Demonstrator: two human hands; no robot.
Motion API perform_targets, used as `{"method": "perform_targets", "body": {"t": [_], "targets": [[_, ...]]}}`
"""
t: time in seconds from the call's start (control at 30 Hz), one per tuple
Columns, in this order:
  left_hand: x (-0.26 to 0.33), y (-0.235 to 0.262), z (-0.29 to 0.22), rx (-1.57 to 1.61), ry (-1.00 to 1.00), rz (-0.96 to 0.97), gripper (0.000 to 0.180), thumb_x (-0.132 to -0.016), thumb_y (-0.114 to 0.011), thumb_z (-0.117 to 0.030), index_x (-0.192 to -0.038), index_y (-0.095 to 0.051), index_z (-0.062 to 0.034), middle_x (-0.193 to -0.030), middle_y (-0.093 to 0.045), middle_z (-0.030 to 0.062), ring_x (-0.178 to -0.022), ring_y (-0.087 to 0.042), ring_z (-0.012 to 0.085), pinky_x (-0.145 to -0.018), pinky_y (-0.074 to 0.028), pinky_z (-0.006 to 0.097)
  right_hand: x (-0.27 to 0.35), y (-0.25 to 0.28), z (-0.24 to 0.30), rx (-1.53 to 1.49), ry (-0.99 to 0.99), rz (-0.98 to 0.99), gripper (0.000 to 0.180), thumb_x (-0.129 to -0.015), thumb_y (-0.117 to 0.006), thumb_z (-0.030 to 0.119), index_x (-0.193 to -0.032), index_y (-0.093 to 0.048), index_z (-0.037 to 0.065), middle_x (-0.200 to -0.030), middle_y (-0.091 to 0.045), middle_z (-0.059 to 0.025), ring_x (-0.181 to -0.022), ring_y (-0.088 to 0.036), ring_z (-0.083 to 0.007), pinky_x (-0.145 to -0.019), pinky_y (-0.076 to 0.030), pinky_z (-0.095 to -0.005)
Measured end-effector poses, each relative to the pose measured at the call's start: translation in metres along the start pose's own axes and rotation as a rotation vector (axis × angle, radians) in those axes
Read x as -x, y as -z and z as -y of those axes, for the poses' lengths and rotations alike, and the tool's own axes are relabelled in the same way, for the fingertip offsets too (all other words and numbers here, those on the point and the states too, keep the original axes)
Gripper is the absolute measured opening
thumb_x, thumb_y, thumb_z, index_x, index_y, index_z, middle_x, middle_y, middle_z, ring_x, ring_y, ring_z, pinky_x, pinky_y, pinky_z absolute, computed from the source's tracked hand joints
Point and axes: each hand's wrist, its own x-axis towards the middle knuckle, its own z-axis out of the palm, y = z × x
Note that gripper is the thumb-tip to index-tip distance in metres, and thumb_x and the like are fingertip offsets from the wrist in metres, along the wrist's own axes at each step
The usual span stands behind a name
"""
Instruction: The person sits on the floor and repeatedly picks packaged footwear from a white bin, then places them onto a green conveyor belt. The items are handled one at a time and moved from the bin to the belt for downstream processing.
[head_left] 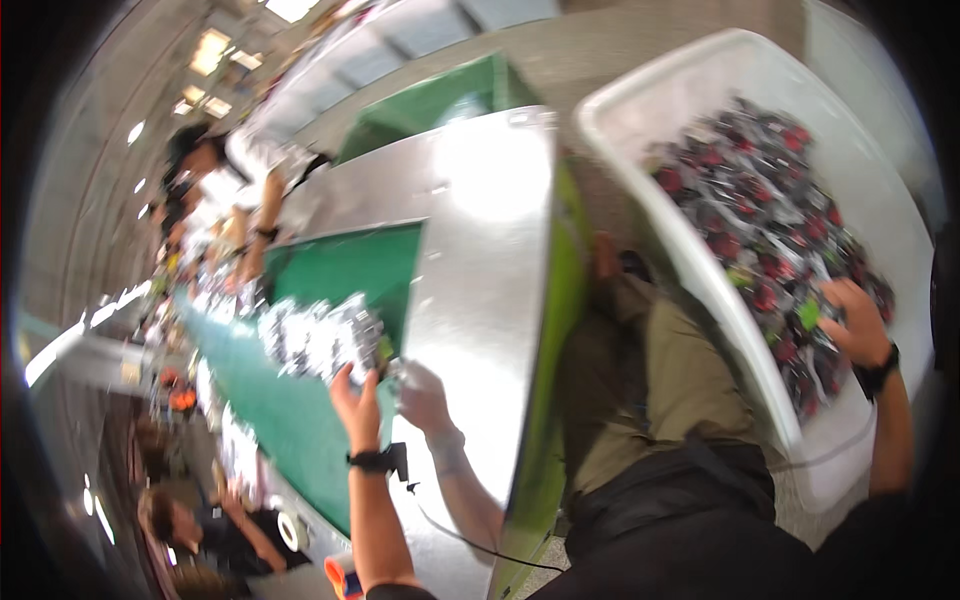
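Currently we rest our right hand [855,320], fingers curled on packets [760,230], in one white bin [700,270]; beside it, our left hand [358,400] opens over the green conveyor [290,420].

White bin [700,260], red-and-black packets [760,230], green belt [290,410], silver frame [480,260].

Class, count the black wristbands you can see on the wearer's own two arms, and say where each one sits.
2. One black wristband is on the left hand's wrist, by the green conveyor belt. The other is on the right hand's wrist, over the white bin of packets.
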Motion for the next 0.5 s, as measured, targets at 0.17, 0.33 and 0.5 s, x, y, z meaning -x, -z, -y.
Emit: {"method": "perform_targets", "body": {"t": [0.17,0.33,0.5], "targets": [[-0.045,-0.020,0.084,0.028,0.283,-0.069,0.063,-0.094,-0.075,-0.036,-0.141,-0.059,0.0037,-0.139,-0.062,0.0249,-0.136,-0.054,0.0375,-0.117,-0.039,0.045,-0.003,-0.021,0.013,-0.145,-0.023,-0.107,0.052,-0.074,-0.073,0.011,-0.123,-0.062,-0.003,-0.096,-0.060,-0.0159,-0.091,-0.059,-0.0334,-0.086,-0.049,-0.0414],[-0.071,-0.012,0.110,0.382,0.703,0.078,0.067,-0.098,-0.071,-0.045,-0.141,-0.058,0.0049,-0.108,-0.070,0.0128,-0.078,-0.069,0.0190,-0.059,-0.051,0.032,-0.011,-0.021,0.041,-0.153,0.036,-0.077,0.050,-0.075,-0.075,0.014,-0.121,-0.062,-0.004,-0.101,-0.063,-0.0190,-0.096,-0.063,-0.0367,-0.087,-0.050,-0.0434],[-0.044,-0.025,0.078,0.549,0.676,0.276,0.049,-0.095,-0.071,-0.057,-0.095,-0.065,-0.0077,-0.069,-0.053,-0.0027,-0.050,-0.039,0.0081,-0.045,-0.024,0.027,-0.020,-0.016,0.075,-0.140,0.047,-0.016,0.049,-0.075,-0.074,0.013,-0.120,-0.063,-0.005,-0.100,-0.064,-0.0194,-0.094,-0.063,-0.0371,-0.086,-0.051,-0.0431]]}}
